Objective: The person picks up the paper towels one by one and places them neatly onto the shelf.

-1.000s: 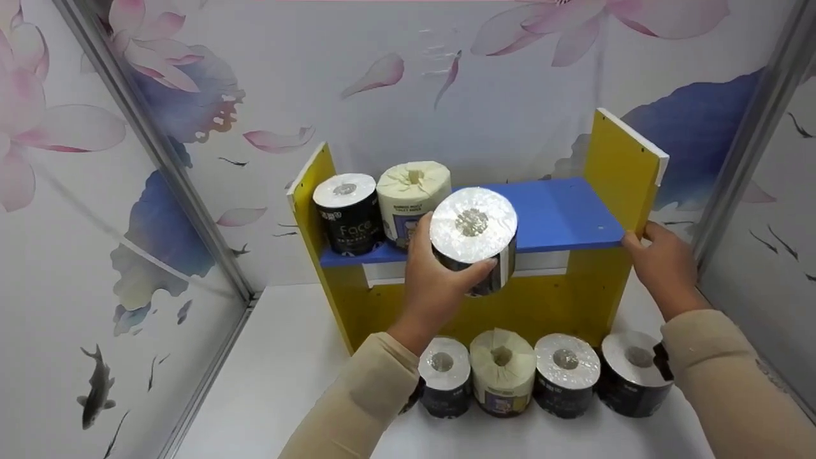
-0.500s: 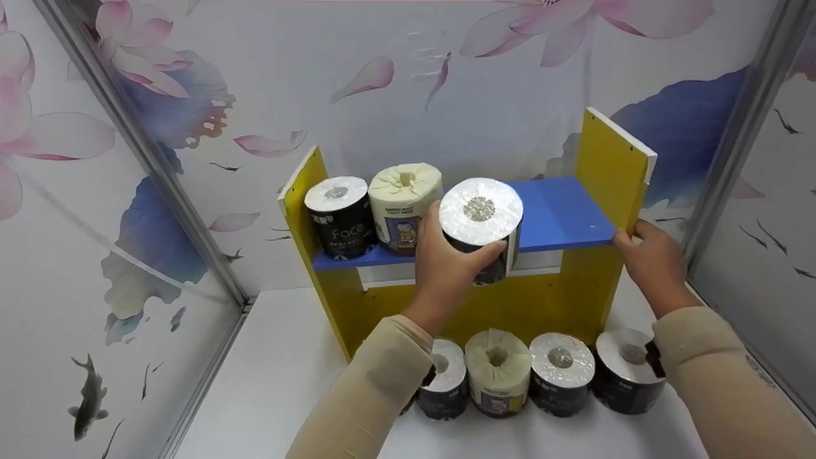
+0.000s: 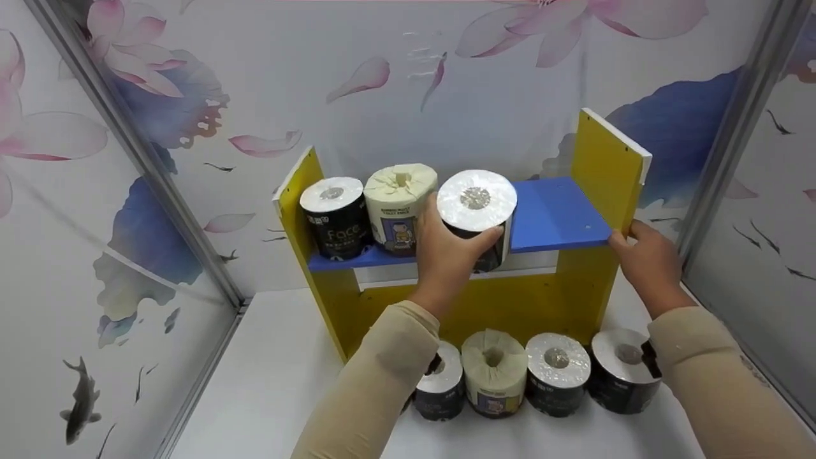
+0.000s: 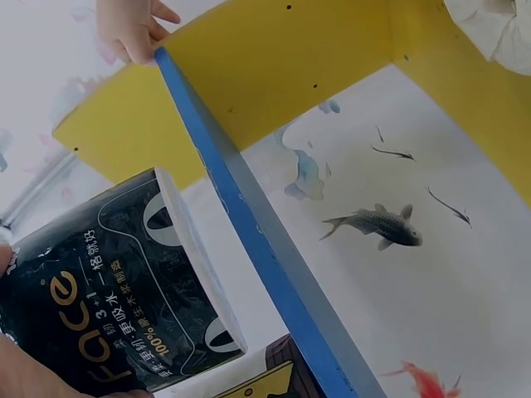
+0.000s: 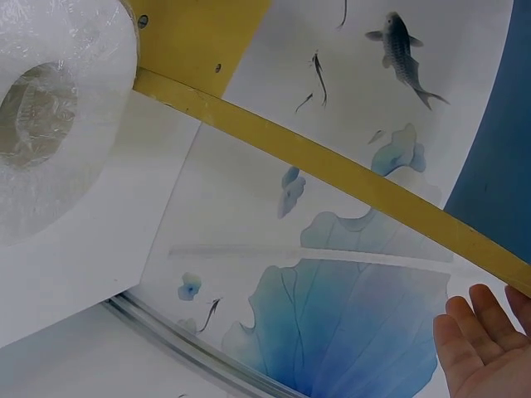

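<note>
My left hand grips a toilet roll in a black "Face" wrapper, thumb in front. In the left wrist view this toilet roll is close to the front edge of the blue shelf board. My right hand pinches the yellow side panel of the shelf unit where the blue board meets it. Fingers lie along the panel's outer side in the right wrist view. Left of the held roll, a black-wrapped roll and a cream-wrapped roll stand on the board.
In front of the unit, on the white table, stands a row of toilet rolls, including a cream one and black-wrapped ones under my right forearm. Printed wall panels enclose the back and sides.
My left hand has raised the toilet roll and carried it forward, over the blue board's front edge. The right hand keeps its hold on the side panel. The view has shifted slightly.
</note>
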`<state>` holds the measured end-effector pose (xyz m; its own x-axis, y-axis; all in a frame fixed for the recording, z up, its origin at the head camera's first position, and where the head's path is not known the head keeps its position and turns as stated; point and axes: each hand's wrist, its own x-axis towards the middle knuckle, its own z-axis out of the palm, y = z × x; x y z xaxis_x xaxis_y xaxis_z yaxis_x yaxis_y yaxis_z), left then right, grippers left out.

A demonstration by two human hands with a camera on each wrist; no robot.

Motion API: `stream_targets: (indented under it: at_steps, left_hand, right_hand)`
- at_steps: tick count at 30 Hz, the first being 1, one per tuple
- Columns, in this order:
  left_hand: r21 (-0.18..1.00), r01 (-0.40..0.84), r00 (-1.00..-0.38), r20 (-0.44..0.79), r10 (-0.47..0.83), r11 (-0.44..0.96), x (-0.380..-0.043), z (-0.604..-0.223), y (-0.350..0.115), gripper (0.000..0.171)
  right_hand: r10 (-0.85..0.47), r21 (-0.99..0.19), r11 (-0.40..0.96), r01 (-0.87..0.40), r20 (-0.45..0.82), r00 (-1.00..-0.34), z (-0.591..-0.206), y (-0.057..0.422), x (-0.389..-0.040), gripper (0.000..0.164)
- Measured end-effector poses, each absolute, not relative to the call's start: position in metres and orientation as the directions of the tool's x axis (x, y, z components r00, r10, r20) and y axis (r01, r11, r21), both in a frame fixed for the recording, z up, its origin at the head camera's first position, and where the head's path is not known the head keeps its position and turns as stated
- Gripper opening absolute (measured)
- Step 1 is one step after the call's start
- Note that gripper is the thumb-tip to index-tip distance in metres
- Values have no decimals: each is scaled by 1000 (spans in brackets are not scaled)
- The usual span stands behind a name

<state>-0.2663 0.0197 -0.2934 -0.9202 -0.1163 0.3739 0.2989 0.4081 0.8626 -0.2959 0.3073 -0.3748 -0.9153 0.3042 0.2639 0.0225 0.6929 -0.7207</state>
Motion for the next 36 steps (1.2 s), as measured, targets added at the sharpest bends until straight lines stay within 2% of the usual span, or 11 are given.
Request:
stream_targets:
  at_steps: [12, 22, 36]
  left_hand:
    - [868, 286, -927, 358, -113, 406, -274, -295, 37, 102]
    - [859, 285, -920, 370, -131, 425, -280, -295, 44, 99]
    - [872, 249, -923, 346, -170, 421, -290, -293, 50, 99]
  right_hand:
    - [316, -734, 678, 40, 242, -918, -376, 309, -295, 55]
    - [288, -707, 707, -14, 306, -907, -376, 309, -295, 54]
    - [316, -711, 703, 14, 294, -902, -376, 308, -296, 52]
